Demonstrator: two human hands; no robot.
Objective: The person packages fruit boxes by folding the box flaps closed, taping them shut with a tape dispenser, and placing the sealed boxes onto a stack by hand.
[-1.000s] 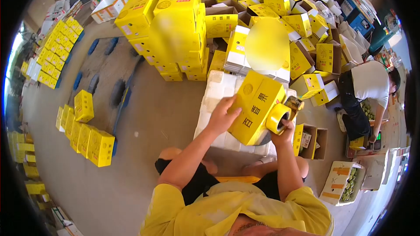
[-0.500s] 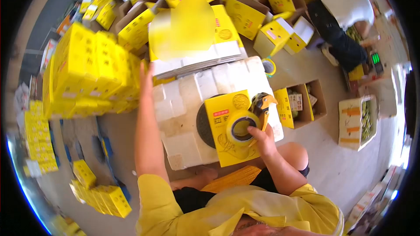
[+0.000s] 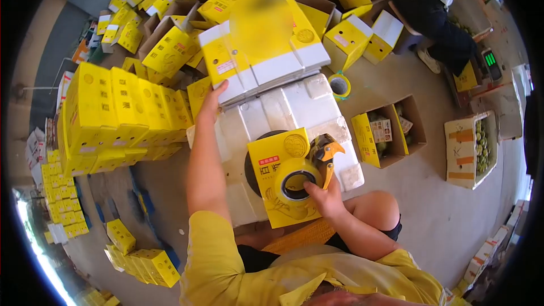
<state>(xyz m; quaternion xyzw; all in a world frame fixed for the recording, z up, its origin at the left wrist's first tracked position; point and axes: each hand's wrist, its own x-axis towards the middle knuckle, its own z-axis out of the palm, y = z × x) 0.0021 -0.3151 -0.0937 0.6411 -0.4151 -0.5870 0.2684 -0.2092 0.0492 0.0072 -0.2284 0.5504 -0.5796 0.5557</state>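
My left hand [image 3: 212,103] is at the near left corner of a stack of flattened yellow-and-white cartons [image 3: 277,71]. Its thumb lies along the edge and its other fingers are mostly hidden. In my right hand [image 3: 326,197] is a tape dispenser [image 3: 327,152] with an orange-and-black head and a large yellow tape roll [image 3: 292,186]. The thumb reaches to the roll's core. Beneath the dispenser, a yellow carton [image 3: 277,146] rests over a dark round disc [image 3: 251,173] on a white foam block [image 3: 232,147], covering part of the disc.
Yellow cartons [image 3: 90,99] are stacked at the left, and more lie heaped at the back. An open box [image 3: 416,130] with fruit and another tape roll [image 3: 340,86] are to the right. Farther right stands a foam crate [image 3: 462,153] of green produce. A co-worker [image 3: 425,11] bends at upper right.
My left hand has moved from beside the flattened cartons onto their corner and closed there. My right hand keeps hold of the tape dispenser over the yellow carton. The view has shifted slightly.
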